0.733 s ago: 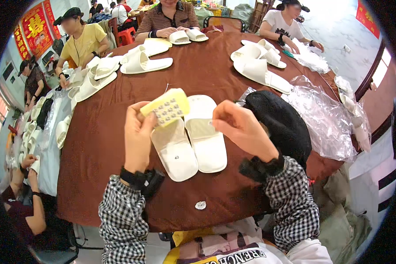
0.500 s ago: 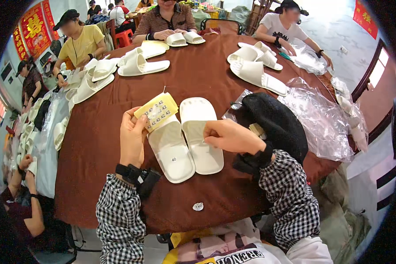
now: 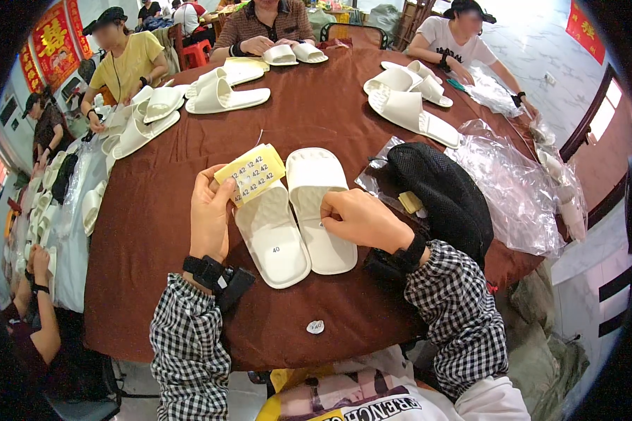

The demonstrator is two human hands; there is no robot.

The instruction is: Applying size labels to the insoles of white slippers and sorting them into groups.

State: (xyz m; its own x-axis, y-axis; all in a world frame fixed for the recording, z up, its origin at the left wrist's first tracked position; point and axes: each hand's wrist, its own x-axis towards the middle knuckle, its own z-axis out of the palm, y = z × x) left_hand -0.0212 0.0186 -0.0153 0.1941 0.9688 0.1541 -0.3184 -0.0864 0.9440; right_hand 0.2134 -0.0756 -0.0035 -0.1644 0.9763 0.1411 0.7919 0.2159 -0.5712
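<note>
A pair of white slide slippers lies side by side before me, toes pointing away. My left hand (image 3: 212, 203) pinches a yellow-backed sheet of small printed stickers (image 3: 251, 177) above the toe strap of the left slipper (image 3: 281, 261). That slipper bears a small label on its insole. Over the right slipper (image 3: 333, 256), my right hand (image 3: 361, 219) is closed, its curled fingertips at the insole. Part of a small sticker (image 3: 321, 224) shows beside those fingertips; the rest is hidden beneath them.
A crumpled round label (image 3: 316, 327) lies near the front edge of the brown-covered table (image 3: 154, 281). At right are a black mesh bag (image 3: 442, 189) and clear plastic bags (image 3: 505, 203). More white slippers (image 3: 228, 98) lie farther back, where several people sit working.
My right hand has shifted slightly left over the insole, and part of the sticker now shows by its fingertips. The left hand still holds the sheet in nearly the same place.
</note>
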